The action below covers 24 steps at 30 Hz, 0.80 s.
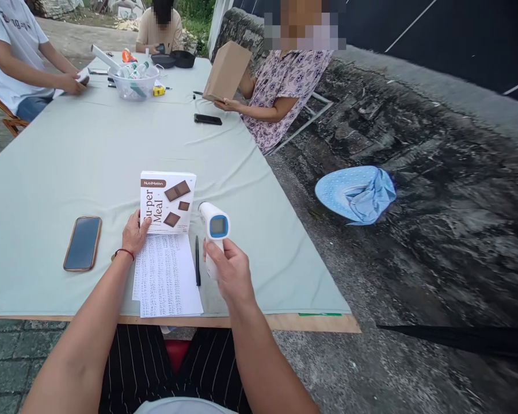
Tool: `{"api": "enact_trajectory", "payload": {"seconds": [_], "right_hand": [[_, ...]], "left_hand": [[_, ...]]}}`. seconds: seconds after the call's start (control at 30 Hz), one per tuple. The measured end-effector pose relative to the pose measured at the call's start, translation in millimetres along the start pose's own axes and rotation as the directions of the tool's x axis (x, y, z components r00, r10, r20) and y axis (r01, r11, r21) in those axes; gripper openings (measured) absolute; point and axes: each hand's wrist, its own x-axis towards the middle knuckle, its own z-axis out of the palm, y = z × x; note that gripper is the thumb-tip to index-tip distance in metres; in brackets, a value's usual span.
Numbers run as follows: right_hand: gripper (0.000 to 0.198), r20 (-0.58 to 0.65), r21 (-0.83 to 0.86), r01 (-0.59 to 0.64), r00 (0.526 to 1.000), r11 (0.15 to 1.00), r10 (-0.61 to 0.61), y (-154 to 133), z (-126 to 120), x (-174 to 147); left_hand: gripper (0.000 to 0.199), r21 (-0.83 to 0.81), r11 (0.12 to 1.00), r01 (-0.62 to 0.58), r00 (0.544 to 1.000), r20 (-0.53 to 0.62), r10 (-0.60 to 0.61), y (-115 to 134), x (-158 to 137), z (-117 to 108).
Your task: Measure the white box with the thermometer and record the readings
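My left hand [134, 233] grips the lower left edge of a white box [172, 198] marked "Su-per Meal", with brown bars printed on its front. In my right hand [231, 264] is a white infrared thermometer [211, 221], its blue-framed screen facing me and my fingers wrapped round its handle. Below the box lie sheets of paper [168, 287] covered with handwriting. A dark pen [197, 261] rests along their right edge. To the left of my left hand a smartphone [82, 244] in a brown case lies face up.
A pale cloth covers the table [112, 144]. Farther off stand a clear basin [133, 86] of items, a yellow tape measure [159, 90], dark pans [183, 58] and a black phone [208, 119]. Three people sit around; one holds a cardboard box [227, 72]. A blue hat [356, 194] lies off the table's right side.
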Motion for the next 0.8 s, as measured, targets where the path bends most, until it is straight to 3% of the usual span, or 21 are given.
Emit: {"api": "enact_trajectory", "payload": {"seconds": [0.17, 0.37, 0.5, 0.57, 0.63, 0.73, 0.8], "right_hand": [[0.035, -0.089, -0.006, 0.042, 0.995, 0.999, -0.043, -1.6, -24.2, -16.1], [0.037, -0.113, -0.052, 0.045, 0.992, 0.998, -0.051, 3.1, -33.9, -18.8], [0.050, -0.198, -0.298, -0.013, 0.979, 0.955, -0.049, 31.9, -43.4, 3.8], [0.057, -0.262, -0.537, -0.032, 0.956, 0.843, -0.130, 54.2, -52.6, 17.8], [0.056, -0.235, -0.751, -0.042, 0.950, 0.659, -0.207, 76.4, -63.1, 29.3], [0.051, -0.156, -0.897, -0.023, 0.951, 0.442, -0.268, 100.5, -76.1, 39.5], [0.049, -0.133, -0.926, -0.017, 0.950, 0.376, -0.282, 108.4, -81.3, 42.6]], "left_hand": [[0.066, -0.006, 1.000, -0.003, 1.000, 0.000, 0.003, -0.7, 2.3, -3.2], [0.066, 0.005, 1.000, -0.013, 1.000, -0.011, 0.014, -2.1, 4.4, -6.1], [0.068, -0.033, 0.999, -0.043, 0.999, 0.003, 0.043, -3.0, 3.8, -5.1], [0.070, -0.069, 0.997, -0.046, 0.999, 0.003, 0.046, -4.2, 3.1, -3.6], [0.073, -0.091, 0.995, -0.034, 0.999, 0.002, 0.035, -5.5, 2.5, -2.3], [0.074, -0.101, 0.994, -0.038, 0.999, 0.005, 0.038, -6.6, 1.8, -1.2], [0.072, -0.101, 0.994, -0.052, 0.999, 0.010, 0.053, -6.1, 1.4, -1.2]]}}
